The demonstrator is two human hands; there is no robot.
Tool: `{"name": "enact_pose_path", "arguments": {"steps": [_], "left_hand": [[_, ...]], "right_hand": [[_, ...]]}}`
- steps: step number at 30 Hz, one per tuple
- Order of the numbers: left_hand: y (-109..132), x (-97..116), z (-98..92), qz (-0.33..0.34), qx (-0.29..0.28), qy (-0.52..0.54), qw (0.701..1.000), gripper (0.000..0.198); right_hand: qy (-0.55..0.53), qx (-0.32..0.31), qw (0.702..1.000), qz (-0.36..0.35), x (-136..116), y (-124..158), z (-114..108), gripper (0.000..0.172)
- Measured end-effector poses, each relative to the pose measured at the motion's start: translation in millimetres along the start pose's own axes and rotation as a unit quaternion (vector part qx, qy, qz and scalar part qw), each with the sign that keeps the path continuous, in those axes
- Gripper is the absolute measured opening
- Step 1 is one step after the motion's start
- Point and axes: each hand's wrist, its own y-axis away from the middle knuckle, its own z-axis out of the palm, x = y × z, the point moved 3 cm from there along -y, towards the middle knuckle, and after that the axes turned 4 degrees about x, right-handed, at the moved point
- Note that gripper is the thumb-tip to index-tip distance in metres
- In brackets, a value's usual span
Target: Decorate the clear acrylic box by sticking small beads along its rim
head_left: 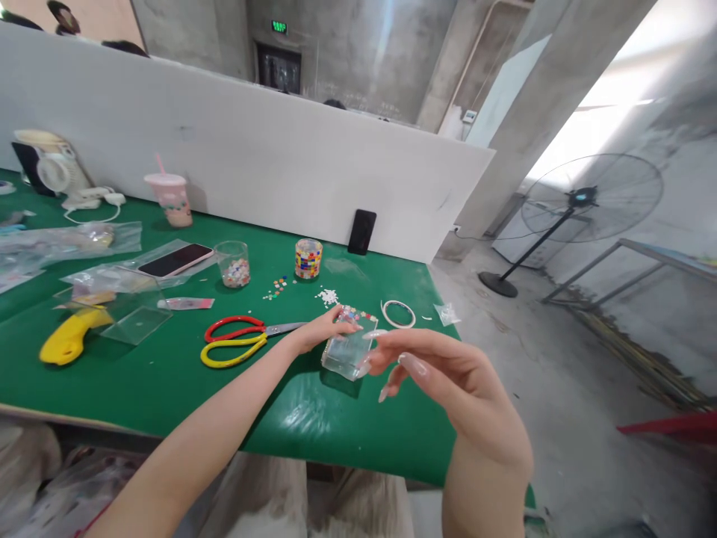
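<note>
Green tabletop (140,388) bears our clear box (344,357) right of centre, our left hand (320,330) gripping its far-left side, our right hand (462,377) loosely spread nearby, where a careless bump could dislodge the far-edge coloured chips (358,313).

Pink cup (172,202) with straw (160,164) by white partition (269,161), dark phone (362,232) leaning on it, small fan (54,174) far left, standing fan (583,197) on floor (543,351), right, green sign (278,27) on back wall (358,48)
</note>
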Motion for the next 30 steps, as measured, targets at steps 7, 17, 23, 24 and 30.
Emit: {"name": "enact_pose_path", "arguments": {"steps": [7, 17, 23, 24, 30], "left_hand": [[-6, -10, 6.3, -0.027, -0.010, 0.014, 0.999, 0.032], [-15, -27, 7.1, -0.029, -0.006, 0.041, 0.999, 0.034], [-11, -24, 6.6, -0.039, -0.004, 0.050, 0.998, 0.032], [-10, -23, 6.7, -0.041, -0.004, 0.052, 0.998, 0.031], [-11, -23, 6.5, -0.054, -0.009, 0.068, 0.996, 0.035]], "right_hand": [[-0.083, -0.023, 0.996, 0.002, 15, 14, 3, 0.020], [-0.136, 0.028, 0.990, -0.007, 31, 17, 13, 0.013], [-0.170, 0.041, 0.983, 0.053, 40, 19, 15, 0.018], [-0.175, 0.043, 0.982, 0.059, 41, 19, 14, 0.017], [-0.164, 0.027, 0.982, 0.085, 48, 23, 15, 0.016]]}}
